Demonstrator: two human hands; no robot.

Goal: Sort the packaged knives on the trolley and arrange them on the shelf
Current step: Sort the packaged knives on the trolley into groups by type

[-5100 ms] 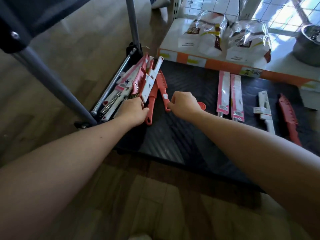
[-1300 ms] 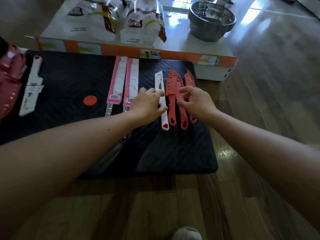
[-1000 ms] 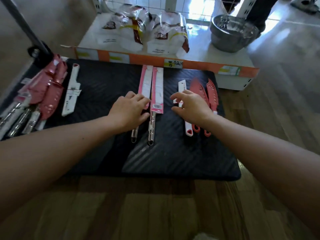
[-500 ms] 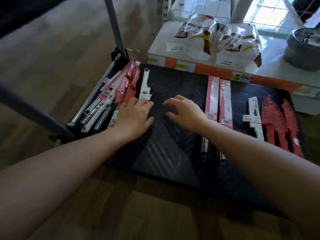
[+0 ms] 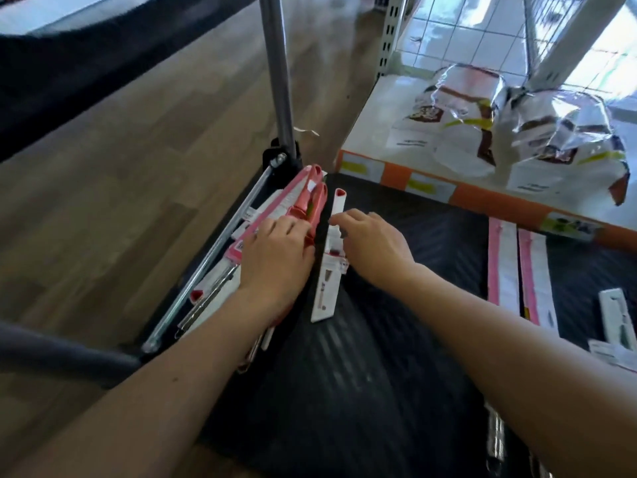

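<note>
A heap of pink and red packaged knives [image 5: 293, 201] lies at the left edge of the black ribbed trolley deck [image 5: 344, 391]. My left hand [image 5: 275, 257] rests flat on that heap, fingers spread, gripping nothing. Just to its right lies a white sheathed knife [image 5: 327, 284], handle pointing away. My right hand [image 5: 372, 243] touches that knife's right side with bent fingers, not lifting it. Two long pink-edged knife packs [image 5: 520, 270] lie side by side at the right, and another white knife [image 5: 617, 319] shows at the frame's right edge.
The low white shelf [image 5: 379, 119] with an orange price strip stands behind the trolley and carries shiny food bags [image 5: 517, 119]. The trolley's grey handle post [image 5: 279, 81] rises at the back left. Wooden floor lies to the left.
My view and both hands have swung from the sorted knives on the right back to the heap on the left. My left hand now lies on the heap; my right hand has reached the white knife.
</note>
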